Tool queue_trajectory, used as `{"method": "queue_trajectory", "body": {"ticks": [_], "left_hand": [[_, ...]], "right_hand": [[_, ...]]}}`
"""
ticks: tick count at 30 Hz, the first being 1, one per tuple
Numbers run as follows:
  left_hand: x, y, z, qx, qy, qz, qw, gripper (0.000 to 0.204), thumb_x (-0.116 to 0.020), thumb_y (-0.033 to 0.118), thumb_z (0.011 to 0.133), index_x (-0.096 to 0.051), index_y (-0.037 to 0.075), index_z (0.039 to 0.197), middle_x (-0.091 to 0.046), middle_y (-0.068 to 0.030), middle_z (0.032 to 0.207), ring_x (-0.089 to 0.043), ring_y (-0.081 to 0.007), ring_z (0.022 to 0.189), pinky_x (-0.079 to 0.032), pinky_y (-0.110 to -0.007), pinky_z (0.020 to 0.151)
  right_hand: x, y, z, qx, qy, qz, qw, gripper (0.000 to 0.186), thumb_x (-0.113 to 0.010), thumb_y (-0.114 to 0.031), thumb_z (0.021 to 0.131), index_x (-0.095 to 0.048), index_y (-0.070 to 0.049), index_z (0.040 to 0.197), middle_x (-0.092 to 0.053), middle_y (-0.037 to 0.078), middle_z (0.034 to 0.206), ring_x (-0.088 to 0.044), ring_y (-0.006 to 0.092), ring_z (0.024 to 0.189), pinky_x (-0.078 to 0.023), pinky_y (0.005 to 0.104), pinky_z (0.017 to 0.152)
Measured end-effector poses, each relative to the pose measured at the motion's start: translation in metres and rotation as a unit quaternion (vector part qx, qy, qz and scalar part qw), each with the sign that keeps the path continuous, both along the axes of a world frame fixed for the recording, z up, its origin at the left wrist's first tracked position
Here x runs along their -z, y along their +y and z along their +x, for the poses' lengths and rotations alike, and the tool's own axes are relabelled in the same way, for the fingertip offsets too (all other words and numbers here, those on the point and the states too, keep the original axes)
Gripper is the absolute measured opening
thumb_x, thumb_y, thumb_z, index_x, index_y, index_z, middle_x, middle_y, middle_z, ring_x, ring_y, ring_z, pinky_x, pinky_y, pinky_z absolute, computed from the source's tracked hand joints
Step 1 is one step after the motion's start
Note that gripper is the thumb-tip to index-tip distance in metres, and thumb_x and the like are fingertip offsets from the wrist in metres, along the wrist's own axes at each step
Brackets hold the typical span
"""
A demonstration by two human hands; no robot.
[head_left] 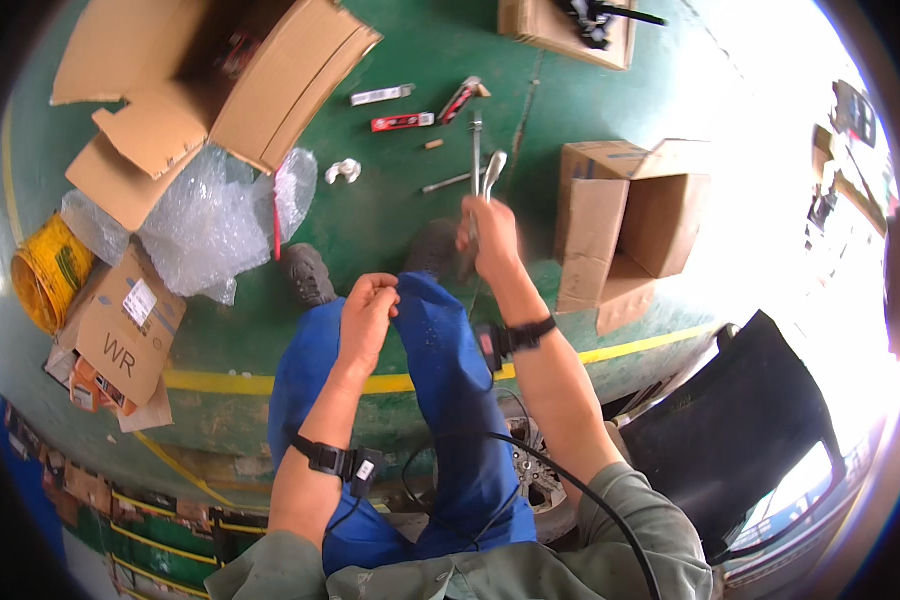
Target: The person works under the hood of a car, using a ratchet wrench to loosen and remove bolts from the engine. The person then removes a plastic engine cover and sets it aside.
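Observation:
My right hand [494,238] is closed around long metal hand tools in front of my right knee. One is a straight silver bar [476,145]; beside it a silver tool with a rounded, ratchet-like head [495,168] sticks up from my fist. Motion blurs the fist's lower side. On the floor just past it lies a thin metal rod [444,184]. My left hand [367,320] has its fingers curled together beside the blue trouser knee [420,300]. Whatever those fingers pinch, if anything, is too small to tell.
An open cardboard box [595,235] stands to the right, a larger one [290,85] at far left beside bubble wrap [205,225]. Small red boxes [402,122] and crumpled white paper [344,171] lie ahead. A black cable [570,480] crosses my lap.

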State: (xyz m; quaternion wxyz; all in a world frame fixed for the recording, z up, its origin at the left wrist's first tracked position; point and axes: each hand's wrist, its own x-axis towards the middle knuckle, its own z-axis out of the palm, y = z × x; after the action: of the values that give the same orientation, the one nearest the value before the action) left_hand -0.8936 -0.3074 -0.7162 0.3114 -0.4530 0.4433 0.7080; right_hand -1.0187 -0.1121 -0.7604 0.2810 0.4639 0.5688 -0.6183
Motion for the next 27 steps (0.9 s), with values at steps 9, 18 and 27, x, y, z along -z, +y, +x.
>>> {"method": "queue_trajectory", "body": {"ticks": [9,18,27], "left_hand": [[-0.173,-0.014,-0.084,0.349,0.5,-0.351,0.711,0.053,-0.079,0.016,0.084,-0.062,0.008,0.133,-0.065,-0.0116,0.129,-0.061,-0.0314,0.12,-0.049,-0.043,0.102],[-0.404,0.006,-0.103,0.48,0.698,-0.217,0.485,0.029,-0.079,0.026,0.082,-0.061,0.008,0.096,-0.064,-0.0115,0.099,-0.062,-0.0352,0.102,-0.049,-0.049,0.096],[-0.542,0.007,-0.013,0.482,0.66,-0.111,0.566,0.04,-0.068,0.018,0.101,-0.048,0.003,0.069,-0.049,-0.0166,0.063,-0.05,-0.0382,0.055,-0.038,-0.044,0.05]], "right_hand": [[-0.3,0.05,0.039,-0.049,-0.022,-0.255,0.965,0.022,-0.061,-0.018,0.096,-0.052,-0.005,0.081,-0.045,0.002,0.061,-0.045,0.012,0.048,-0.037,0.0274,0.044],[-0.529,0.005,0.141,-0.016,0.14,-0.318,0.938,0.033,-0.059,-0.032,0.103,-0.058,-0.002,0.088,-0.052,0.002,0.062,-0.046,0.0105,0.046,-0.036,0.0267,0.043],[-0.691,-0.009,0.291,0.091,0.351,-0.007,0.932,0.049,-0.047,-0.045,0.112,-0.055,-0.005,0.084,-0.046,-0.003,0.065,-0.044,0.0073,0.056,-0.036,0.0252,0.051]]}}
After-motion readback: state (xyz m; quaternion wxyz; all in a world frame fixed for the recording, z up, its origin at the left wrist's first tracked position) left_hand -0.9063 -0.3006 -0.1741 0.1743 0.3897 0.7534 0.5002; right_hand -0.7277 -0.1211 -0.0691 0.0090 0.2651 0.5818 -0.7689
